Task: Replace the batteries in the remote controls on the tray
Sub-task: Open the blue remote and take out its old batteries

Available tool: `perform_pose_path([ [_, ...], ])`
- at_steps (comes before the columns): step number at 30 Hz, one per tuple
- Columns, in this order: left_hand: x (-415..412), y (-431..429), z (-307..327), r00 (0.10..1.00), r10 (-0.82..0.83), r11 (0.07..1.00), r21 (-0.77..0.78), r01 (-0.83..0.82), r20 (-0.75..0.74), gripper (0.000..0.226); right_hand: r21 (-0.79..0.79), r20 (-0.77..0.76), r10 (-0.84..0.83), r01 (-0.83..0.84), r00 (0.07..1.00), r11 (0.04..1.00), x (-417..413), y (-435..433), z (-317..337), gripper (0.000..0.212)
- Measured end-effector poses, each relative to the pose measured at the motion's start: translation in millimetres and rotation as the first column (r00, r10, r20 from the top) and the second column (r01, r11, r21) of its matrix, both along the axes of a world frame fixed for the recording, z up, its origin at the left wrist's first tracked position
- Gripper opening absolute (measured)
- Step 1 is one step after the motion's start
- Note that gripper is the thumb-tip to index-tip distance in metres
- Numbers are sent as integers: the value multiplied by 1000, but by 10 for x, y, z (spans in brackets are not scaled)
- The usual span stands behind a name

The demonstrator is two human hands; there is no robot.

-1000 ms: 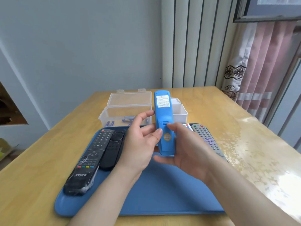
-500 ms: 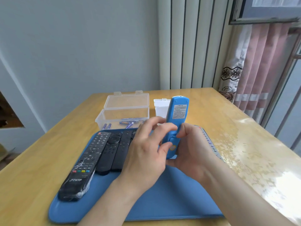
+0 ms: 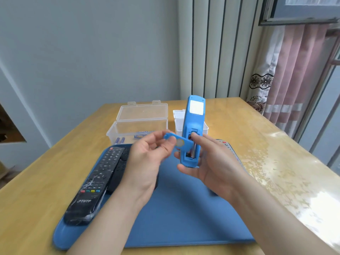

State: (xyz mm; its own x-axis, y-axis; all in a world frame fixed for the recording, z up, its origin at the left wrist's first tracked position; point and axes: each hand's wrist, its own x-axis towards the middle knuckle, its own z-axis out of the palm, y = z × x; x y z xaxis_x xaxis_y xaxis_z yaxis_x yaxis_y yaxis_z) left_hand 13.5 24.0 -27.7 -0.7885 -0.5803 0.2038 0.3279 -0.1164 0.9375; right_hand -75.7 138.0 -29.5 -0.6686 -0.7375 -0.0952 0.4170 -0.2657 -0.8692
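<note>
Bright blue: remote point(image 3: 193, 124), white label patch near its top; cover point(image 3: 179, 143), pale round sticker. Mid blue, plain: tray point(image 3: 184, 218). Black: long remote point(image 3: 95, 181), white THTF lettering, red-green-yellow-blue button row. Purple: batteries point(image 3: 120, 140). Clear: box point(image 3: 143, 124). Honey-yellow wood grain: table point(image 3: 46, 172). Pink, white bands: curtain point(image 3: 294, 80).

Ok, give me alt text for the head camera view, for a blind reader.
The right hand holds a blue remote upright, battery bay open, while the left hand pinches its battery cover above a blue tray holding black remotes.
</note>
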Motion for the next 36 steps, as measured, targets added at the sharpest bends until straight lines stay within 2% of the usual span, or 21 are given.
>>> perform_pose_path([
  [1, 31, -30, 46, 999, -35, 998, 53, 37, -23, 16, 25, -45, -50, 51, 998, 998, -7, 6, 2, 19],
  [2, 68, -62, 101, 998, -64, 998, 16, 65, -25, 17, 45, -81, -81, 85, 993, 995, -13, 6, 9, 19],
  [3, 107, -83, 139, 996, -91, 989, -112, 92, 15, 17, 60, -98, -101, 107, 990, 992, -15, 14, 8, 20],
  [5, 184, -95, 197, 977, -154, 904, -378, 199, 146, 18, 73, -105, -128, 136, 986, 988, -20, 20, 12, 21],
  [6, 213, -93, 212, 953, -210, 855, -432, 287, 219, 18, 71, -102, -140, 148, 985, 987, -19, 29, 16, 21],
  [9, 264, -107, 215, 814, -370, 710, -429, 559, 449, 19, 53, -97, -151, 157, 984, 986, -18, 29, 55, 17],
  [13, 223, -107, 121, 635, -347, 531, -414, 739, 690, 21, 50, -29, -110, 111, 994, 993, -7, 13, 81, 23],
  [15, 206, -99, 75, 601, -306, 444, -447, 776, 738, 19, 47, 9, -76, 76, 997, 996, 1, 2, 81, 28],
  [16, 206, -104, 71, 621, -271, 435, -482, 760, 735, 18, 43, 20, -69, 68, 997, 997, 0, -2, 78, 30],
  [17, 202, -113, 75, 661, -236, 458, -518, 722, 713, 17, 40, 26, -66, 65, 997, 997, 0, -2, 80, 31],
  [19, 201, -118, 102, 775, -205, 591, -556, 585, 598, 12, 34, 31, -60, 59, 998, 998, -4, 0, 81, 31],
  [22, 180, -74, 144, 955, -149, 807, -526, 268, 257, 10, 34, 29, -48, 47, 998, 998, 4, 8, 81, 32],
  [24, 143, -61, 118, 998, -13, 834, -551, 41, 54, 10, 43, 13, -29, 29, 999, 999, 10, 5, 69, 33],
  [25, 121, -53, 88, 997, 73, 793, -606, -61, -6, 10, 46, 5, -22, 22, 1000, 999, 13, 6, 60, 33],
  [27, 93, -35, 34, 974, 218, 633, -749, -195, -70, 14, 51, -10, -14, 15, 1000, 999, 23, -2, 55, 32],
  [30, 68, 2, -31, 949, 282, 396, -883, -251, -143, 20, 62, -66, 1, 3, 998, 998, 38, -18, 46, 32],
  [36, 66, -14, -42, 936, 297, 264, -926, -270, -188, 26, 55, -176, -10, 20, 984, 998, 81, -37, 12, 30],
])
